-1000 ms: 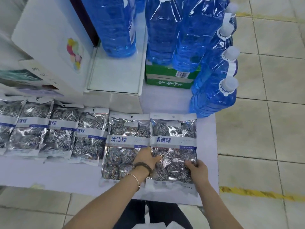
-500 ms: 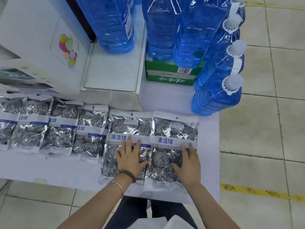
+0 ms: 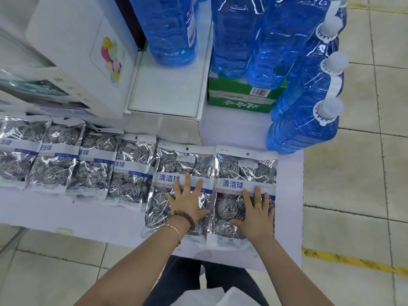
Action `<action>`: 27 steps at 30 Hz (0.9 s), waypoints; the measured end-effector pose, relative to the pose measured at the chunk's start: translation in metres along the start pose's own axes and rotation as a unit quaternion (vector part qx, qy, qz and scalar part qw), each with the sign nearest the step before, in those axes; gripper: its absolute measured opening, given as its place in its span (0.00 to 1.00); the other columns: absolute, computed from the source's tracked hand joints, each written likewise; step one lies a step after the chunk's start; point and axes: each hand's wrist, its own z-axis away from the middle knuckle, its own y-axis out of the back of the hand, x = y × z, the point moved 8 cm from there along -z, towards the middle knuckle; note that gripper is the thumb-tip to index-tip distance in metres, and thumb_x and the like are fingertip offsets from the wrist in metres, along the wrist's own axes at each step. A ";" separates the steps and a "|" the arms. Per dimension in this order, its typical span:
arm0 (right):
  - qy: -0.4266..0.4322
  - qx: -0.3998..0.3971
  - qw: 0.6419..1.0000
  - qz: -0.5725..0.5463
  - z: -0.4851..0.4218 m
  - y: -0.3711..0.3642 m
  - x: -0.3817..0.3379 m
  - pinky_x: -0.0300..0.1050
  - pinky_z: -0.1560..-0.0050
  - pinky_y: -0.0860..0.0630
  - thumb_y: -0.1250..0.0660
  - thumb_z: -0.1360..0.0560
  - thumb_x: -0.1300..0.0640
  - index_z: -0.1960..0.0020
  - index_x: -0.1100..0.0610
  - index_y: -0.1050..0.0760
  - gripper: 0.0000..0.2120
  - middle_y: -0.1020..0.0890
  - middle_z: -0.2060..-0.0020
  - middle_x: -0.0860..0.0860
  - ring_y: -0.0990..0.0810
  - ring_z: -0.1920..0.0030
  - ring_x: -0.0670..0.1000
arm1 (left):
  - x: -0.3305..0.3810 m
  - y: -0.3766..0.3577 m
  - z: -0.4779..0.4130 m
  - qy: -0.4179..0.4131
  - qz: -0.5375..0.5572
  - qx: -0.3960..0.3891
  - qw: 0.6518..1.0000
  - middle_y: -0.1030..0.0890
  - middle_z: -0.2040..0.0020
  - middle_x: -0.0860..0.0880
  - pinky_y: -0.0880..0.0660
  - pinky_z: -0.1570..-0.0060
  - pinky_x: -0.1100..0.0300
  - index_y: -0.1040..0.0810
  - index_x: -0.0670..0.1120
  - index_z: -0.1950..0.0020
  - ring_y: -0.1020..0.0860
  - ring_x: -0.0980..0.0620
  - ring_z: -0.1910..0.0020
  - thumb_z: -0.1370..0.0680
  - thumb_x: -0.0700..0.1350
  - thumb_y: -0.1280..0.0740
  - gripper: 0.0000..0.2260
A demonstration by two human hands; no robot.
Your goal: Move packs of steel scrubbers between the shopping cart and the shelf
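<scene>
Several clear packs of steel scrubbers lie in a row along the front of a low white shelf. My left hand rests flat, fingers spread, on the second pack from the right. My right hand lies flat with straight fingers on the rightmost pack. Four more packs overlap each other to the left. No shopping cart is in view.
Large blue liquid bottles stand and lean at the back right, some on a green carton. A white box and a white tray-like platform sit behind the packs. Tiled floor with a yellow line is to the right.
A second ago both hands gripped the rightmost pack's lower edge. They have since let go, slid forward and flattened, one on each of the two rightmost packs.
</scene>
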 end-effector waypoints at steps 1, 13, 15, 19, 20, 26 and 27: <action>-0.004 0.000 1.000 -0.003 0.000 0.001 0.000 0.63 0.27 0.53 0.35 0.29 0.36 0.24 0.45 0.63 0.47 0.67 0.25 0.54 0.65 0.25 0.62 | 0.000 0.002 0.001 -0.002 0.002 0.003 1.000 0.67 0.26 0.47 0.51 0.32 0.33 0.61 0.57 0.25 0.62 0.36 0.27 0.29 0.64 0.35 0.43; 0.155 0.052 0.966 -0.198 0.040 0.082 -0.090 0.48 0.42 0.27 0.33 0.24 0.52 0.26 0.49 0.39 0.29 0.29 0.33 0.54 0.24 0.42 0.55 | -0.049 0.054 0.073 0.045 0.363 0.177 0.914 0.31 0.34 0.52 0.31 0.47 0.66 0.33 0.50 0.32 0.27 0.58 0.48 0.24 0.48 0.35 0.20; 0.202 0.052 0.959 -0.190 0.052 0.093 -0.116 0.47 0.39 0.31 0.33 0.24 0.52 0.27 0.49 0.38 0.28 0.30 0.32 0.52 0.28 0.37 0.53 | -0.070 0.059 0.096 0.070 0.398 0.214 0.889 0.29 0.40 0.53 0.30 0.61 0.75 0.31 0.52 0.34 0.29 0.64 0.61 0.24 0.47 0.34 0.18; 0.288 0.038 0.941 -0.173 0.078 0.102 -0.168 0.48 0.33 0.37 0.33 0.25 0.50 0.27 0.48 0.38 0.28 0.34 0.28 0.52 0.31 0.33 0.53 | -0.115 0.058 0.152 0.115 0.451 0.270 0.843 0.28 0.38 0.50 0.32 0.53 0.72 0.29 0.48 0.35 0.26 0.58 0.50 0.24 0.45 0.33 0.18; 0.306 0.031 0.937 -0.165 0.085 0.101 -0.182 0.47 0.33 0.36 0.33 0.24 0.49 0.27 0.48 0.37 0.28 0.33 0.28 0.52 0.31 0.33 0.53 | -0.127 0.055 0.167 0.131 0.451 0.285 0.835 0.28 0.38 0.48 0.34 0.48 0.69 0.30 0.47 0.34 0.27 0.54 0.44 0.24 0.44 0.34 0.18; 0.414 -0.029 0.904 -0.107 0.120 0.068 -0.267 0.42 0.39 0.33 0.31 0.25 0.54 0.30 0.52 0.32 0.25 0.28 0.33 0.52 0.28 0.36 0.52 | -0.199 0.019 0.249 0.241 0.499 0.342 0.759 0.27 0.39 0.46 0.31 0.44 0.61 0.29 0.46 0.36 0.27 0.50 0.42 0.24 0.43 0.34 0.17; 0.428 -0.036 0.898 -0.092 0.126 0.060 -0.280 0.42 0.38 0.35 0.31 0.25 0.54 0.30 0.53 0.32 0.25 0.28 0.33 0.52 0.30 0.34 0.53 | -0.210 0.012 0.262 0.256 0.504 0.353 0.745 0.26 0.40 0.46 0.29 0.43 0.58 0.29 0.45 0.36 0.26 0.49 0.42 0.24 0.44 0.34 0.16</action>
